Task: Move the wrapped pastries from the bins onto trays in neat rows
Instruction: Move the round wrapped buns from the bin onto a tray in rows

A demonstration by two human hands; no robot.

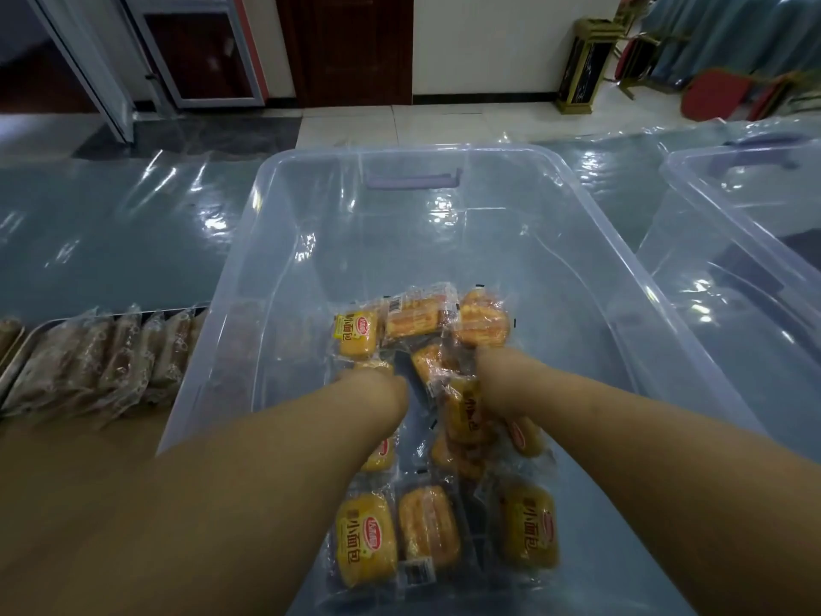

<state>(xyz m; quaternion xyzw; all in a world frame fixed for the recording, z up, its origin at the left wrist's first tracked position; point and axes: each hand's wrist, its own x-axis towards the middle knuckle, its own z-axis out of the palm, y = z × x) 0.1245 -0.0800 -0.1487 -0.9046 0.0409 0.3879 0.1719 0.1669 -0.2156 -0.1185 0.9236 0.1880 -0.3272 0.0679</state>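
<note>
A: Nearest us, three packs lie flat in a row on the floor of the clear bin [444, 147]: left labelled pastry [366, 540], middle pastry [428, 524], right labelled pastry [529, 531].
B: Agreed. Our hands?
A: Both forearms go down into the bin. Left hand [377, 386] sits among the packs left of centre. Right hand [491, 364] is just beside it, pushed into the heap. We see them end-on from the wrist and the fingers are hidden. We cannot tell if either is spread, closed or pinching a pack.
B: Past the hands?
A: Far pastries [482, 324] heaped and overlapping, just beyond the hands. Purple handle [413, 180] on the far wall.
B: Trays?
A: One tray [9, 364] on our left, close against the bin wall. Brown wrapped pastries [89, 362] stand on it in a row. Second clear bin [733, 206] on our right. All on the film-covered table [111, 215]. Farther off: tiled floor [355, 122], dark door [351, 46], red chair [711, 100].
</note>
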